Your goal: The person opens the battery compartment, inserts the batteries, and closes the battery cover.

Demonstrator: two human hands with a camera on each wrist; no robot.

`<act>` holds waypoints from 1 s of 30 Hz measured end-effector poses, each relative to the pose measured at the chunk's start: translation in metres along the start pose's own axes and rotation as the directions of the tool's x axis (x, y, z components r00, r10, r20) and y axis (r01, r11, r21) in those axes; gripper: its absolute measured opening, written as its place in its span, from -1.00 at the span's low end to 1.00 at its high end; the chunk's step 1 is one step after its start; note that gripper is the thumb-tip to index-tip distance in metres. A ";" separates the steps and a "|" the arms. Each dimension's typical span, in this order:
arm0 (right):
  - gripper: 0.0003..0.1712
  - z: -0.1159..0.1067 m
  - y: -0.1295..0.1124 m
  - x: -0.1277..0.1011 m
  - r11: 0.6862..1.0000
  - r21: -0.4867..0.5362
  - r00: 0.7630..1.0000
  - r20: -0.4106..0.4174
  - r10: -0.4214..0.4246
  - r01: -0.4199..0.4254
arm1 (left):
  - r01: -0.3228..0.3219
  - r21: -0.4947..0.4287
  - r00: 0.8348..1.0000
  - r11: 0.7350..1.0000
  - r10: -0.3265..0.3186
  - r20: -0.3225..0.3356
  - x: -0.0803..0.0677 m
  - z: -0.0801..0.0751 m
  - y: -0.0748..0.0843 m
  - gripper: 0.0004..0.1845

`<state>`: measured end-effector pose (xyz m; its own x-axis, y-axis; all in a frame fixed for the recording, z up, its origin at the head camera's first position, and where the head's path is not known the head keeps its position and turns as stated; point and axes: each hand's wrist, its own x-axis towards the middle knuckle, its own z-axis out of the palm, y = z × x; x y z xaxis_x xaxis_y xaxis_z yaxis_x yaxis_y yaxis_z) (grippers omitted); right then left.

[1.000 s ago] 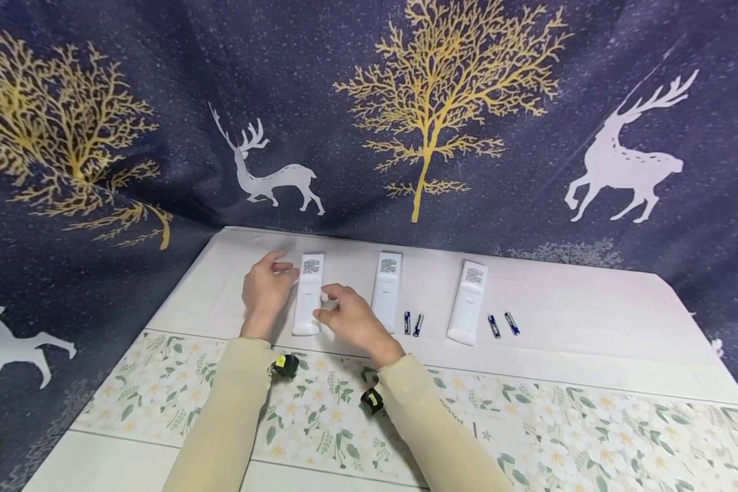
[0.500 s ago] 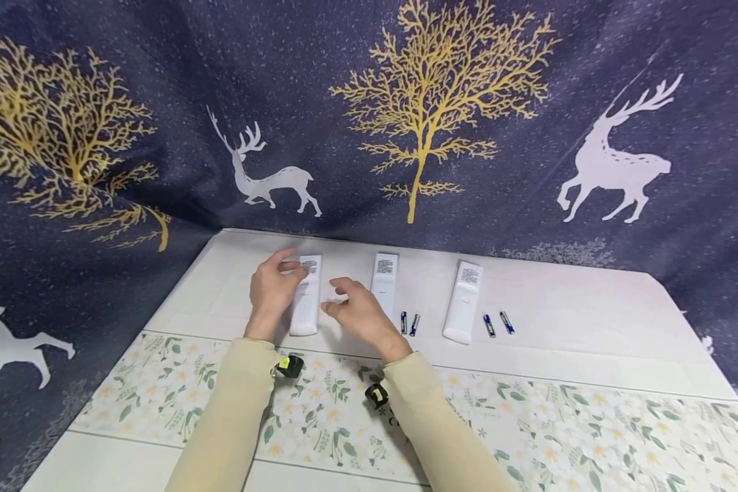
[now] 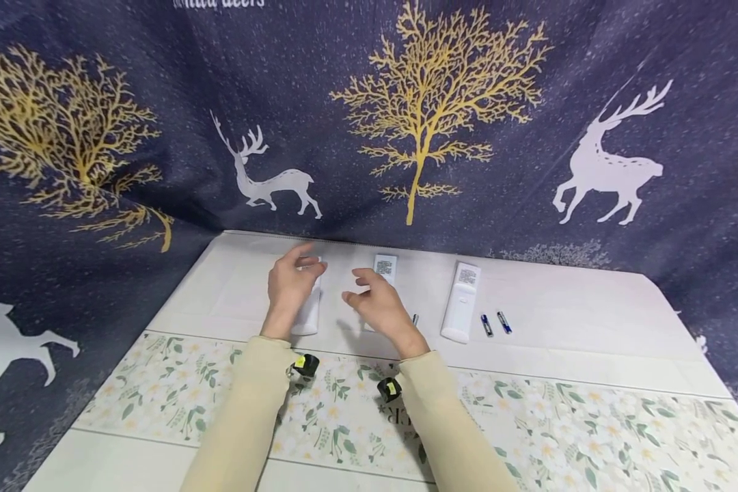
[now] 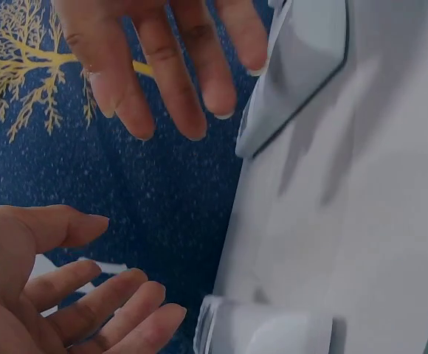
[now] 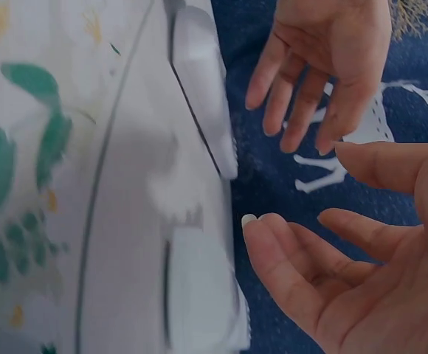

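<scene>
Your left hand [image 3: 290, 285] hovers over the leftmost remote [image 3: 309, 307], fingers spread and loosely straight, gripping nothing; the remote lies flat on the table [image 3: 566, 321] just beneath the palm, its near end showing past the wrist. Your right hand [image 3: 381, 307] is raised just to the right of it, palm turned toward the left hand, fingers relaxed and released as well. It partly covers the middle remote [image 3: 385, 266], whose far end with the label shows beyond your fingertips.

From the head view, both forearms in cream sleeves [image 3: 246, 417] reach forward side by side, and further right of your right hand lie a third remote [image 3: 461, 301] and two small batteries [image 3: 494, 322].

The wrist views add what the head view cannot: the left wrist camera shows your left fingers [image 4: 103, 310] apart from the remote's white edge [image 4: 273, 332], not touching it. The right wrist camera shows your right palm [image 5: 361, 287] bare, and the two hands facing each other with a gap between.
</scene>
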<state>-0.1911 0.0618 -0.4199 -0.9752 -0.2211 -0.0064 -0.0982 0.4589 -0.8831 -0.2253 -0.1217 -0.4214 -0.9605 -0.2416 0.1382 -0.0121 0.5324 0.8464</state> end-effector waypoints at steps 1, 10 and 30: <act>-0.35 -0.002 0.001 0.000 1.000 0.006 1.000 -0.016 0.004 -0.004 | -0.002 -0.005 1.000 1.000 0.002 0.009 -0.001 0.002 0.001 -0.42; -0.32 -0.023 0.015 -0.004 1.000 0.020 0.990 -0.137 0.026 -0.024 | -0.034 -0.019 0.996 0.999 0.036 0.084 -0.008 0.024 0.008 -0.41; -0.27 -0.055 0.033 -0.002 0.994 0.009 0.967 -0.231 0.105 -0.106 | 0.031 -0.223 0.993 0.974 -0.005 0.117 -0.002 0.073 0.022 -0.43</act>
<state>-0.2033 0.1250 -0.4231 -0.9994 0.0334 0.0096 0.0073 0.4716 -0.8818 -0.2435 -0.0501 -0.4405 -0.9864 -0.1474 0.0724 0.0199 0.3304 0.9436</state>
